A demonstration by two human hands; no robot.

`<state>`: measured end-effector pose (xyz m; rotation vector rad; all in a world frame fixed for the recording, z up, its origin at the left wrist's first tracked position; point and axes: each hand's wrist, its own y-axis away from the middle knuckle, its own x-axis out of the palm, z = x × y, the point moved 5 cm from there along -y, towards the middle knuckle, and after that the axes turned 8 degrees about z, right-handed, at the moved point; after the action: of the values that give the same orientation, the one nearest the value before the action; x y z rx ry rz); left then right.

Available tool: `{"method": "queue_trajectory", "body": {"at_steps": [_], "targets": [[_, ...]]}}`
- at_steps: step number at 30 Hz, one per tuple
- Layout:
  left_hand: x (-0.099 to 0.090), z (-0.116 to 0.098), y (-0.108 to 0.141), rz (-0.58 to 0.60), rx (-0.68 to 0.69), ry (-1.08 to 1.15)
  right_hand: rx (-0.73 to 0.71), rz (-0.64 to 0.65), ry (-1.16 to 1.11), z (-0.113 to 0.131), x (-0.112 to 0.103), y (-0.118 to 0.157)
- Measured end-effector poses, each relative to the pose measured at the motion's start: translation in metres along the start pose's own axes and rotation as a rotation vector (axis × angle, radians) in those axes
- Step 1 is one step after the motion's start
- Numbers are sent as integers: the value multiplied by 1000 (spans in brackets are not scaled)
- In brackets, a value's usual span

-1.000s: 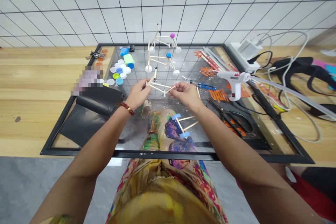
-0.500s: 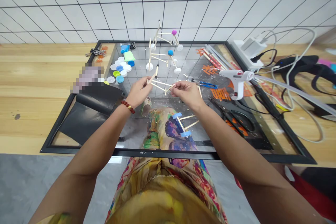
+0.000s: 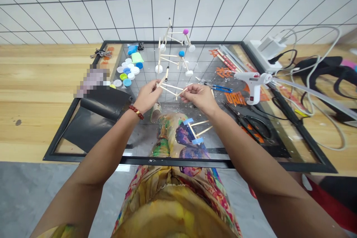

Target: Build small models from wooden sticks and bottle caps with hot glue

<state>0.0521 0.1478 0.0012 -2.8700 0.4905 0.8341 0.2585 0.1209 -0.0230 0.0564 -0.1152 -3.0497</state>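
Note:
Over the glass tabletop, my left hand is closed on the left end of a small frame of thin wooden sticks; a dark tip stands up from it. At the frame's right end, the fingertips of my right hand pinch a short wooden stick that meets the corner. Behind them stand two stick models on white caps, one with a blue ball and one with a magenta ball. Nearer my body lies a stick piece with light-blue caps.
Several bottle caps and black sheets lie to the left. On the right are a white glue gun, black-handled scissors, blue snips, glue sticks and a power strip with trailing cables.
Both hands keep their hold on the stick frame and have barely moved. The view has tilted very slightly.

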Motion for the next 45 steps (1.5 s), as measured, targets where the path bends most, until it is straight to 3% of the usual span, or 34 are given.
{"method": "queue_trajectory", "body": {"at_steps": [28,45], "targets": [[-2,-2,2,-11,5,-41,40,35,-55,0,0,0],[-2,-5,3,0,13,-43,-44,43,-74,-2,-1,0]]}}
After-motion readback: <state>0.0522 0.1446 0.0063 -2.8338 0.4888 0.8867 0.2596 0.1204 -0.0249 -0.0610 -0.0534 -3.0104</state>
